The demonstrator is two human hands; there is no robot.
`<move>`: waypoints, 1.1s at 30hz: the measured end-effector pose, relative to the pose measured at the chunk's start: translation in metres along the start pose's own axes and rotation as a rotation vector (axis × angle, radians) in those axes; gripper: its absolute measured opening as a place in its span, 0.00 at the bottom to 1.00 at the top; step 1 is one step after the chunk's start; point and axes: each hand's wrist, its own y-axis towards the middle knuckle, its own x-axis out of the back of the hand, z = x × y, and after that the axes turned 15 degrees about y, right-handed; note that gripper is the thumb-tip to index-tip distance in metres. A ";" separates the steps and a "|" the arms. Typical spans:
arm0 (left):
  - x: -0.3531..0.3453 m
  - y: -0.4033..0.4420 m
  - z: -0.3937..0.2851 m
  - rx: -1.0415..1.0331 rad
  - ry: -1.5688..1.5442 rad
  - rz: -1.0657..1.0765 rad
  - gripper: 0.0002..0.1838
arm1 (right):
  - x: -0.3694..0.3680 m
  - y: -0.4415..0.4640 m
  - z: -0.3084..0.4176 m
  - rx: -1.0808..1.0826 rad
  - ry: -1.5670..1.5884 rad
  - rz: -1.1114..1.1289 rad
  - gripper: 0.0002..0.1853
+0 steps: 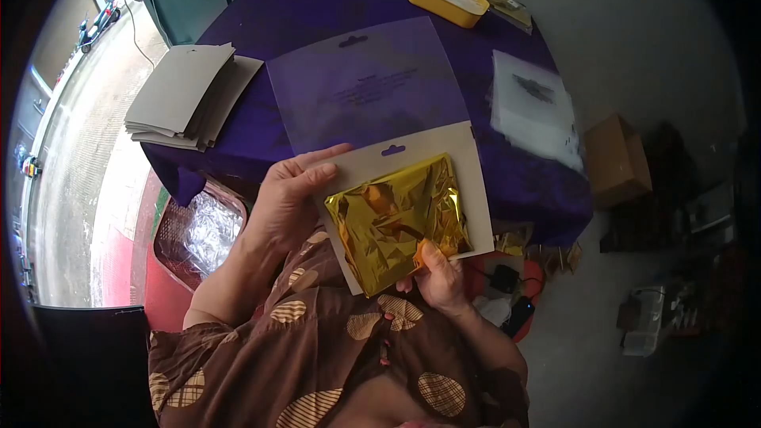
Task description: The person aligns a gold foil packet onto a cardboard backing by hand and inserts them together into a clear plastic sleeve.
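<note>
I had the left hand in a narrow pinch on the upper left corner of the card, thumb in front, which I took as leaving its face uncovered. The right hand was closed on the lower right part of the foil packet, thumb on top, probably so that the slick foil would not slide off the card's front, where it lay.

Beyond the card, a clear bag lay flat on the purple cloth; the card overlapped its near edge in my view, and I could not tell whether they touched. A stack of pale cards sat left of the card and a pile of clear bags right of it, each seemingly placed for easy reach. Farther beyond, rightward, stood a yellow tub, perhaps put out of the way.
</note>
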 end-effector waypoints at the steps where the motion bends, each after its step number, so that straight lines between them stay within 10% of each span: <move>1: 0.002 -0.001 -0.002 -0.011 0.028 0.003 0.23 | 0.001 -0.001 -0.001 0.007 0.005 0.002 0.19; 13: -0.003 -0.017 -0.013 -0.056 0.145 0.076 0.16 | -0.007 0.003 -0.005 -0.015 0.036 0.004 0.20; 33: -0.009 0.023 0.015 -0.263 0.867 -0.154 0.43 | -0.011 0.006 -0.004 0.059 0.027 -0.164 0.20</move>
